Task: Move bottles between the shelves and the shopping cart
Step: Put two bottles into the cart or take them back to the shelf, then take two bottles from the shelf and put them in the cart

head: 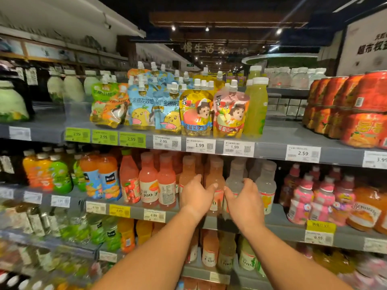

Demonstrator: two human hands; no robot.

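On the second shelf (188, 216), near its front edge and about midway along the stretch in view, two bottles stand upright side by side with both hands reaching for them. The left hand (195, 196) comes in first, fingers fairly straight and spread, thumb out toward the peach-pink juice bottle (214, 183); it looks to be at or just against the bottle's left side, and I cannot tell whether it has taken hold yet. That bottle is a waisted plastic one, full of cloudy peach-pink drink, with a matching cap and a paper-like label round its lower body. Just to its right stands the clear drink bottle (235, 181), same shape, pale almost colourless liquid, a dull cap. The right hand (245, 200) lies in front of its lower part, fingers relaxed and thumb pointing left, not visibly closed round anything. Both bottles are probably fairly heavy when full, stiff enough to squeeze firmly, and smooth, so perhaps a little slippery; the narrowed waist above the label seems the best place to grip, one in each hand. Neighbouring bottles stand close, so lifting straight forward should avoid knocking them.
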